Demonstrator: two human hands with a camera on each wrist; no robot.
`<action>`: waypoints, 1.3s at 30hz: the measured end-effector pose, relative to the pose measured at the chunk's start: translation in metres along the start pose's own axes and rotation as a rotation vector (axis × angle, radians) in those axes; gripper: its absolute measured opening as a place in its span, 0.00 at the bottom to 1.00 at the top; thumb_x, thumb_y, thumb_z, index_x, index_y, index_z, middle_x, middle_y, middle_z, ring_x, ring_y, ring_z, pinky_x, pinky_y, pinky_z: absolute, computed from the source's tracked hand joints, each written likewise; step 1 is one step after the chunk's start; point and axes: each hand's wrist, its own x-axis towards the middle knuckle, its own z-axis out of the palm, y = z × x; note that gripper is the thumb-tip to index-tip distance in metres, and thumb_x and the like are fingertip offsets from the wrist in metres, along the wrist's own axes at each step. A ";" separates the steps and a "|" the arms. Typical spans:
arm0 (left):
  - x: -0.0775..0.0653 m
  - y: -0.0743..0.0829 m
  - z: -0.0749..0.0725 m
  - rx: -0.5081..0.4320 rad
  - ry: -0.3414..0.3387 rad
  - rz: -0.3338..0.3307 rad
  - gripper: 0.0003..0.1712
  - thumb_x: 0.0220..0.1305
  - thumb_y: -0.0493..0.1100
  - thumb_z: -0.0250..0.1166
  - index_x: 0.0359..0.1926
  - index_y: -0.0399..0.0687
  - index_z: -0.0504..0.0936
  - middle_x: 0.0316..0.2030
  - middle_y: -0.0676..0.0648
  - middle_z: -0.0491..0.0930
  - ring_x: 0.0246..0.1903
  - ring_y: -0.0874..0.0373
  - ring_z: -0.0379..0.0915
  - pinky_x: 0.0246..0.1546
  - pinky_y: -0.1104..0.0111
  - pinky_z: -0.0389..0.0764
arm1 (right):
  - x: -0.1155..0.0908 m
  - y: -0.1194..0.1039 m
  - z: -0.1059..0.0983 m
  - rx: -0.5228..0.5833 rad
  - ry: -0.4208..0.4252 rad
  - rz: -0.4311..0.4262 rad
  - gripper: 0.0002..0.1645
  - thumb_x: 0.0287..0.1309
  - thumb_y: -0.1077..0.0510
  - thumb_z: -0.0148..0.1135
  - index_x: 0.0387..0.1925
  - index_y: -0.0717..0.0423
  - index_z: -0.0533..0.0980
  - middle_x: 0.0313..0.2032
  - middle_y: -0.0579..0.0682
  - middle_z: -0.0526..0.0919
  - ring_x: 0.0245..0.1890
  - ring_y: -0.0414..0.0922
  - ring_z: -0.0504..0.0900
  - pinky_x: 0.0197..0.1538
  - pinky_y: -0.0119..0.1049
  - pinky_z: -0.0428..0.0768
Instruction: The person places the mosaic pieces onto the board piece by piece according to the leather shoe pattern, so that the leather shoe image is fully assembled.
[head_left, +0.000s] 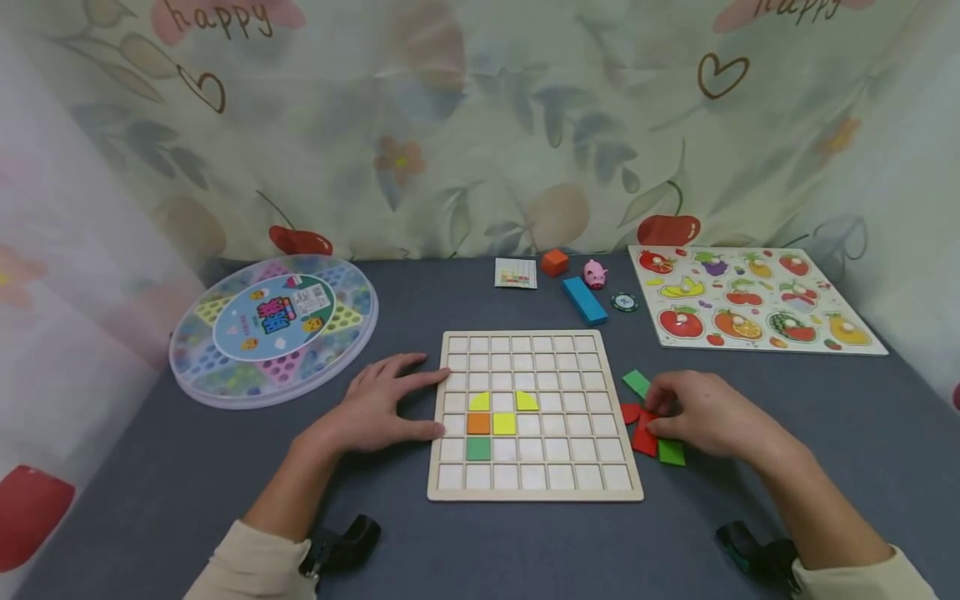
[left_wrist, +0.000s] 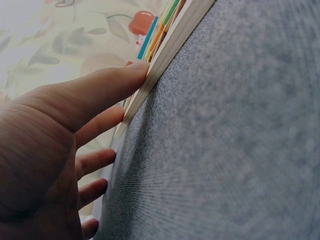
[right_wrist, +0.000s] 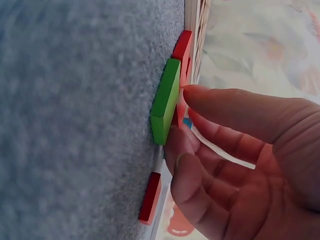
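Right hand (head_left: 693, 412): thumb and forefinger appear to pinch a red tile (head_left: 643, 439), judged light, stiff, hardly fragile and slightly slippery on its smooth faces, so best held by opposite side edges; a green tile (head_left: 671, 452) crowds it just on the near side of the thumb. Left hand (head_left: 386, 408): fingers spread, thumb and forefinger against the left edge of the board (head_left: 536, 494). The board's right edge lies just left of the right fingertips; open counter (head_left: 840, 408) extends to the right of that hand.
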 end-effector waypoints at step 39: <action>0.001 -0.002 0.002 0.017 0.001 -0.011 0.45 0.61 0.68 0.70 0.77 0.69 0.67 0.80 0.46 0.53 0.79 0.36 0.42 0.73 0.32 0.47 | 0.030 -0.090 0.004 0.303 -0.105 -0.169 0.12 0.60 0.61 0.72 0.47 0.53 0.88 0.34 0.48 0.86 0.29 0.44 0.82 0.38 0.39 0.83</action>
